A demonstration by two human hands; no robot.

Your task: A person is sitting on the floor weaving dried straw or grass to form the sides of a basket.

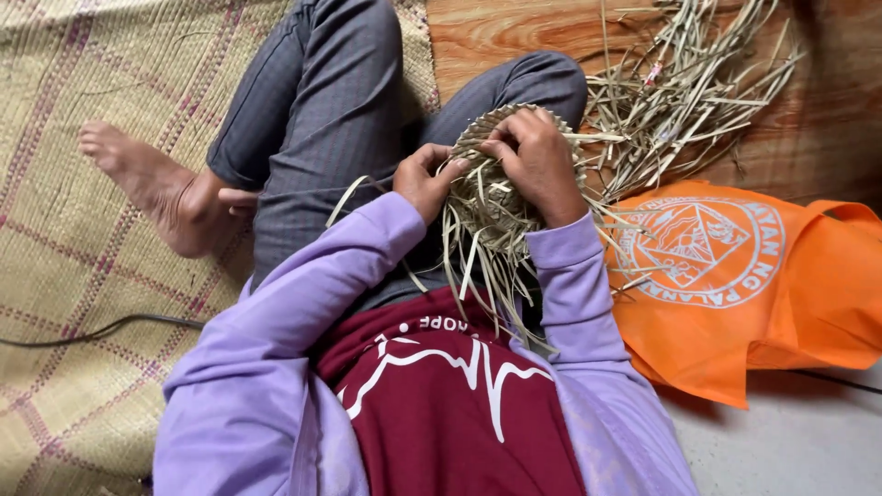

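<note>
Maroon shirt (450,413) and lilac sleeves (276,349) nearest; beyond, in the lap, half-woven straw basket (496,207), loose strips trailing bodyward. Left hand (424,179) pinching strands at its left edge; right hand (537,161) curled over the rim.

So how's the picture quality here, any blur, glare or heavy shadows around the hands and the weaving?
Head view: soft, even light, no glare. The left hand and right hand on the woven piece look slightly soft, loose strips sharper. Shadows are faint, darkest between the knees. Wide lens bends the mat at the edge.
</note>
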